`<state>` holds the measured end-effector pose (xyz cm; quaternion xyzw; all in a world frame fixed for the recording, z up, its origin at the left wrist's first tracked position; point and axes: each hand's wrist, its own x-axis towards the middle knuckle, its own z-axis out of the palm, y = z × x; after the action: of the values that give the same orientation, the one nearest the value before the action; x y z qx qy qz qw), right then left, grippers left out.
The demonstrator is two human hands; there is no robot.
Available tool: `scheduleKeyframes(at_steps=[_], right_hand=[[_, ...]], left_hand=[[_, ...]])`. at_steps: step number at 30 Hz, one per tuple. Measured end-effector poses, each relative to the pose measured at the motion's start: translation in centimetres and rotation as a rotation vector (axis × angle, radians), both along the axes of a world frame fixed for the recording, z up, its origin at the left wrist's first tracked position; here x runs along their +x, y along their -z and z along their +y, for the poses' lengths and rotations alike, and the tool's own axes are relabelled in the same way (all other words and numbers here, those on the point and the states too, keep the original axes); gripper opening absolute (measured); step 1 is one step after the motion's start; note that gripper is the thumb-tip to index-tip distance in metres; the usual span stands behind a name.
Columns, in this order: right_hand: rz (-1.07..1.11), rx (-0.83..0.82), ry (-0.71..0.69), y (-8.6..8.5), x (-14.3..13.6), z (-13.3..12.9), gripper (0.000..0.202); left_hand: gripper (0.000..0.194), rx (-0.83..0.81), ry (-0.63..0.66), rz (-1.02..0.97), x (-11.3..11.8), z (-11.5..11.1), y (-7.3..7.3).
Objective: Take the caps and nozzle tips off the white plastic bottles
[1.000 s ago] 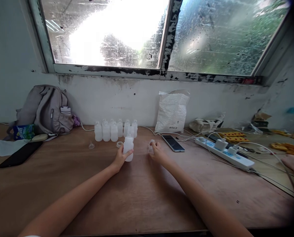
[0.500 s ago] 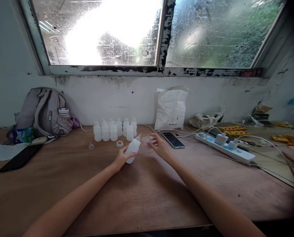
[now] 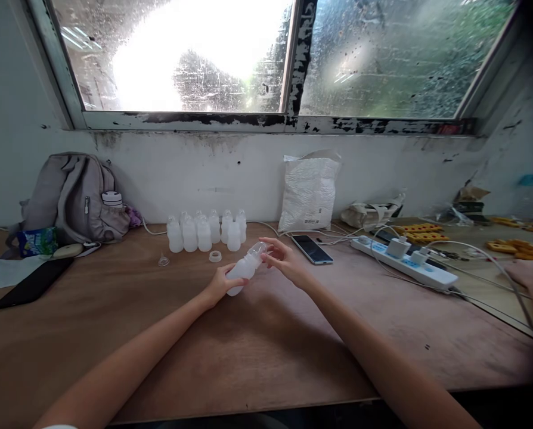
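Note:
My left hand (image 3: 217, 287) is wrapped round the body of a frosted white baby bottle (image 3: 240, 271), tilted with its top toward the upper right. A clear dome cap (image 3: 257, 248) sits over the bottle's top, pinched by the fingers of my right hand (image 3: 288, 263). Whether the cap is fully seated I cannot tell. Just beyond the held bottle, a white collar ring (image 3: 215, 256) lies on the table. Farther left lies a clear teat (image 3: 163, 260). Several similar bottles (image 3: 189, 233) stand in a group behind, and a shorter one (image 3: 234, 237) among them has no dome cap.
A phone (image 3: 312, 249) and a white power strip (image 3: 405, 262) with cables lie to the right. Against the wall stand a white plastic package (image 3: 309, 190) and a grey backpack (image 3: 76, 199). A black flat object (image 3: 36, 283) lies left. Another person's hand (image 3: 532, 283) shows at far right.
My right hand has brought the clear cap left onto the bottle's top, covering the teat that was exposed before. My left hand keeps its hold on the bottle.

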<state>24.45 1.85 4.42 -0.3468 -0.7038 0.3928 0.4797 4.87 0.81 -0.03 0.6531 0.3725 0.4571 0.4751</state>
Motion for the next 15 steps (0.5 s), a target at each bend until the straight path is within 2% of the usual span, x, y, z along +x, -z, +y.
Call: scheduleKeyframes(at_steps=[10,15], right_hand=[[0.004,-0.008,-0.021,0.78,-0.24,0.15,0.043],[0.103,-0.148,-0.060,0.08,0.55,0.23,0.025]], left_hand=[[0.038,-0.023,0.003,0.045,-0.18,-0.21,-0.22],[0.049,0.037,0.011,0.157,-0.15,-0.27,-0.11]])
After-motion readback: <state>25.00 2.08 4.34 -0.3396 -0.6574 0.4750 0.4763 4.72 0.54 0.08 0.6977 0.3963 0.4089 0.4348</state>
